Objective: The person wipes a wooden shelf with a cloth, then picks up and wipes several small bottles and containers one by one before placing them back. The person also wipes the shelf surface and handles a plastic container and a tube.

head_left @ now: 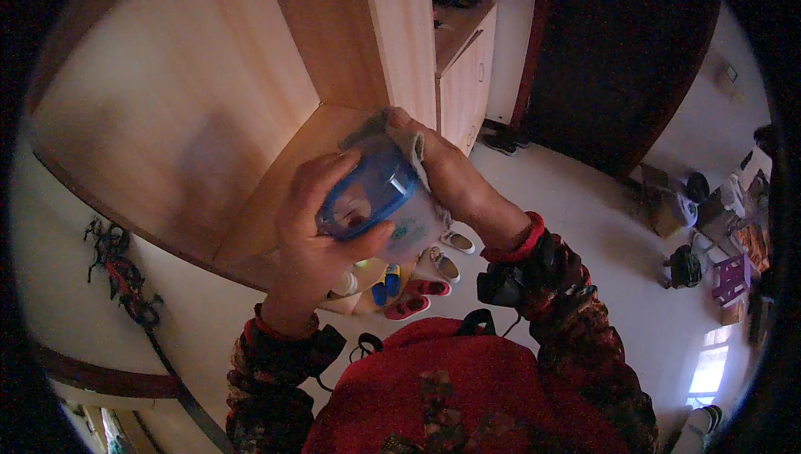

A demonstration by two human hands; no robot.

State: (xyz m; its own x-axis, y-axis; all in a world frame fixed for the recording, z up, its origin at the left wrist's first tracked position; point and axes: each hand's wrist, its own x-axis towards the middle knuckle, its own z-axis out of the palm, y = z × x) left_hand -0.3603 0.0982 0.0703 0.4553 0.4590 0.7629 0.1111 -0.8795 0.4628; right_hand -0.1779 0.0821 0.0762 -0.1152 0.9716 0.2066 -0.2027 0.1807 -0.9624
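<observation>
We stand at a wooden cabinet; its wide back panel (pixel 200 70) fills the upper left of the frame and meets an upright board (pixel 400 28) at upper centre. The shelf (pixel 250 220) runs below the panel, its front edge curving down from the left toward the lower centre. To the right of the hands the pale floor (pixel 567 195) opens out between the cabinet and the dark doorway (pixel 617 53) at upper right. Piled goods, a purple box (pixel 732 279) among them, border that space at the right edge. Just below the hands in the picture, red shoes (pixel 409 308), blue-and-yellow slippers (pixel 386 285) and a pale shoe (pixel 445 267) sit close together.

We hold a see-through container with a blue rim (pixel 380 191) at the centre of the frame, tilted, over the shelf's right end. Our left hand (pixel 321 220) comes up from below, its back to us, fingers and thumb spread around the rim's left end and clamped on it. Our right hand (pixel 446 174) reaches in from the lower right, wrist bent, fingers curled around a greyish cloth (pixel 420 158) against the container's far right side.

A blue-green mark shows on the container's wall, too blurred for us to read.
</observation>
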